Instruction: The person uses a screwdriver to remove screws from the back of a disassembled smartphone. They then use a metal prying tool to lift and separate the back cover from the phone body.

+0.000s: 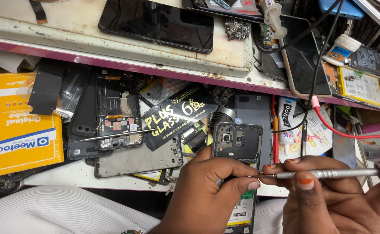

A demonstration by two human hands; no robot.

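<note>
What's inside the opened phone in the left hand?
Opened phone: camera lens and dark inner frame up top, a labelled battery low down. The left hand and screwdriver cover its middle.

Cluttered white workbench (68, 175) with a raised, scuffed shelf (112, 47) edged in magenta; even, bright light overhead, soft shadows beneath the shelf.

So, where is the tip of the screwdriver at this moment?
In the head view, right of centre, the screwdriver in the right hand has its tip by the left hand, on the opened phone.
</note>
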